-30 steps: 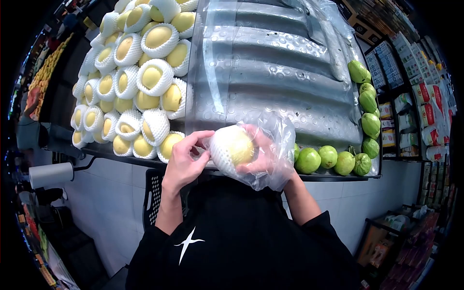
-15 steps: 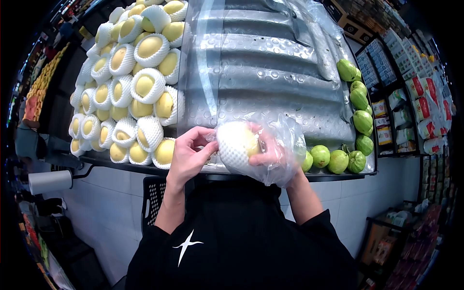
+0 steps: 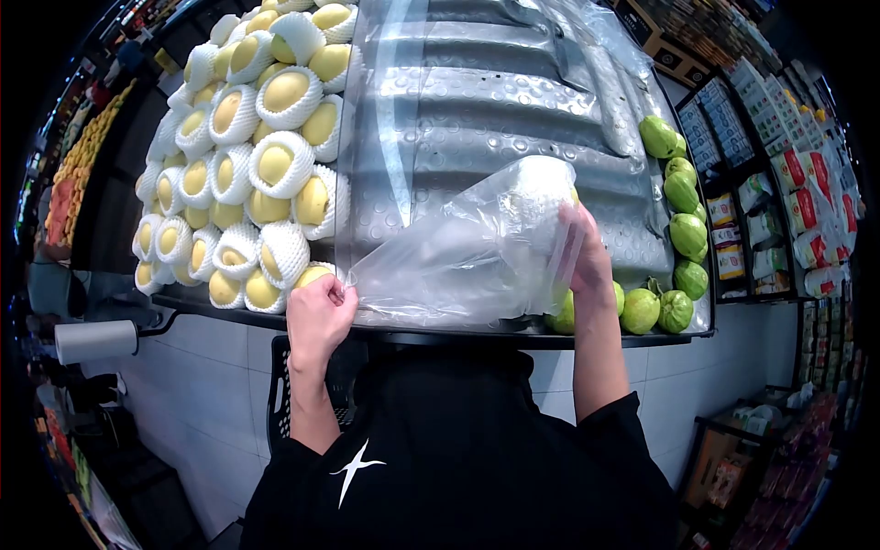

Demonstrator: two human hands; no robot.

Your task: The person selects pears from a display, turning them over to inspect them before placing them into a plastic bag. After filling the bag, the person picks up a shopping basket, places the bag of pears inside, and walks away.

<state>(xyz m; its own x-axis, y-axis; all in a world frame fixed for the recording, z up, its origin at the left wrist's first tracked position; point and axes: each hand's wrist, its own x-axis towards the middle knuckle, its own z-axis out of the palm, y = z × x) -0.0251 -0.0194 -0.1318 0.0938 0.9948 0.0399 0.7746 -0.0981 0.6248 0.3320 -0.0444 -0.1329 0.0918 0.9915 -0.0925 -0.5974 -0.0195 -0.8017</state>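
Note:
A clear plastic bag [image 3: 431, 266] is stretched between my two hands above the front of the display. My left hand [image 3: 321, 316] is closed on the bag's left end, near the yellow fruits in white foam nets. On the right, my right hand [image 3: 587, 247] grips a yellow fruit in a white foam net [image 3: 541, 188], with the bag's film around it. The film and net hide most of that fruit. Green fruits [image 3: 640, 312] lie just right of and below my right hand.
Net-wrapped yellow fruits [image 3: 284, 89] are piled at the left of the display. A ridged silver liner [image 3: 495, 92] covers its middle. More green fruits [image 3: 687, 234] line the right edge. A white roll [image 3: 96, 344] juts out at lower left.
My hands have moved apart, the left to the left and down, the right up and to the right with the fruit. The bag, bunched up before, is now drawn out long between them.

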